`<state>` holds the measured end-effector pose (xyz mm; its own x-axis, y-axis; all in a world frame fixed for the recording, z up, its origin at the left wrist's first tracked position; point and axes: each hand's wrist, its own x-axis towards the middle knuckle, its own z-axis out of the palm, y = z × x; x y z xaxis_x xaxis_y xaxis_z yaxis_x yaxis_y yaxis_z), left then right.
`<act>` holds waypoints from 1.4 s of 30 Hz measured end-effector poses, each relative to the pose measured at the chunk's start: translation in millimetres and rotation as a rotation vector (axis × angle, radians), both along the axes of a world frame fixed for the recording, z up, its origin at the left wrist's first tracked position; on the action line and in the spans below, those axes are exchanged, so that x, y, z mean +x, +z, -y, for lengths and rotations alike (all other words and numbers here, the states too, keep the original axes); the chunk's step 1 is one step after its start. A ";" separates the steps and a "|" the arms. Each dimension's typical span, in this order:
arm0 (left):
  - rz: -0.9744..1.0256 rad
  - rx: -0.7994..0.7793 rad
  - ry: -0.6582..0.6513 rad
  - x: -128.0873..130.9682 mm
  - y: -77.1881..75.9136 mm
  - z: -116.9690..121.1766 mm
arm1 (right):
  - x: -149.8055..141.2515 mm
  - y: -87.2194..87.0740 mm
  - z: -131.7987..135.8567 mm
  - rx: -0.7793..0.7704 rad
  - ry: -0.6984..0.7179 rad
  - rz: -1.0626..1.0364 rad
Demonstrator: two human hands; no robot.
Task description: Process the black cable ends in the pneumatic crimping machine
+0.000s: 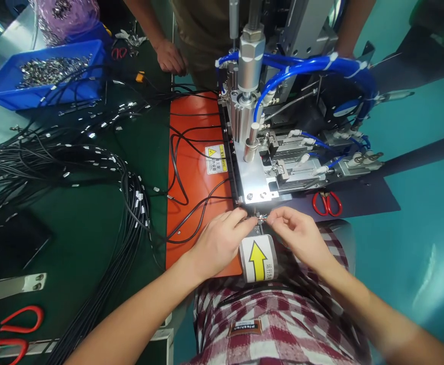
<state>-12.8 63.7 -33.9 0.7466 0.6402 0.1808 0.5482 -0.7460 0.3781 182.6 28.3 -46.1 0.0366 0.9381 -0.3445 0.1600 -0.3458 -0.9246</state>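
My left hand (pixel 222 239) is closed, with thumb and forefinger pressed together at the front end of the machine's rail. Facing it from the right, my right hand (pixel 297 234) pinches with its thumb and forefinger. Between the fingertips of both hands lies a small shiny metal piece (pixel 261 218), too small to name. What each pinch holds is hidden by the fingers. Just above stands the press machine (pixel 253 175) with its metal block and cylinder. A label with a yellow arrow (pixel 258 258) is below the fingertips. Black cables (pixel 202 202) cross the orange plate (pixel 191 261) beside my left hand.
A thick bundle of black cables (pixel 131 187) with metal ends lies on the green table at left. A blue bin (pixel 5 96) holds small metal parts. Red-handled snips (pixel 326 203) lie right of the machine. Another person's hand (pixel 171 57) rests at the far table edge.
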 end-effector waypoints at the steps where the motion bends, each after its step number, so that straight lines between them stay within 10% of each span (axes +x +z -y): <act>1: -0.006 0.002 -0.002 -0.4 -0.7 -0.1 | 1.0 -0.6 -3.1 -0.060 0.010 -0.078; 12: -0.267 -0.049 0.089 11.5 27.2 22.2 | 1.9 -5.7 -4.5 -0.113 -0.029 -0.228; 21: 0.079 -0.170 0.087 6.1 6.2 18.5 | -11.0 -7.3 -6.0 -0.040 -0.044 -0.184; 42: 0.104 -0.183 0.082 4.1 3.4 18.3 | -14.1 -5.7 -7.0 -0.074 -0.067 -0.244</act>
